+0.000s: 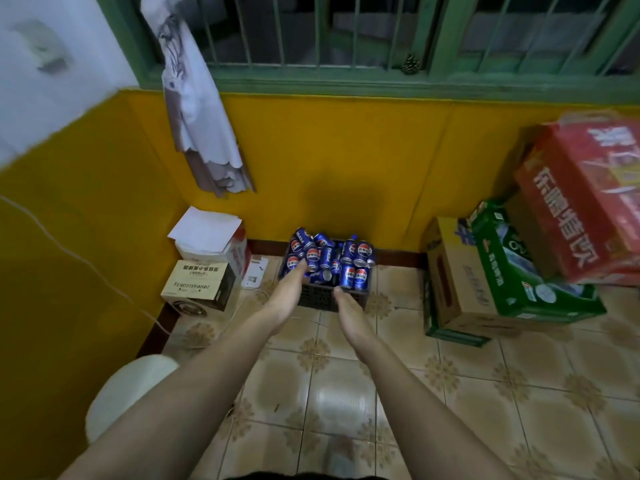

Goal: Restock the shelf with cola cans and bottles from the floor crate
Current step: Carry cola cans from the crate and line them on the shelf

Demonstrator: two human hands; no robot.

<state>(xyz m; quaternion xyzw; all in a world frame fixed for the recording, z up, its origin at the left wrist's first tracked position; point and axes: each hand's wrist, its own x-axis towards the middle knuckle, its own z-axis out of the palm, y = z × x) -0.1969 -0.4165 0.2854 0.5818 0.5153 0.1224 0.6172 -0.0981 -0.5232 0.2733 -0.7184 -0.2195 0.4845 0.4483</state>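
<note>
Both hands extended toward crate. Left hand: fingers straight, together, tips over cans at crate's near-left corner; contact uncertain. Right hand: fingers straight, relaxed, holding nothing, just in front of crate's near wall. Crate on floor tiles against yellow wall, heaped with blue cans; bottles not clearly discernible. Shelf not in view. Step judged: reach for first pickup. Next move calls for curling fingers round a top can.
</note>
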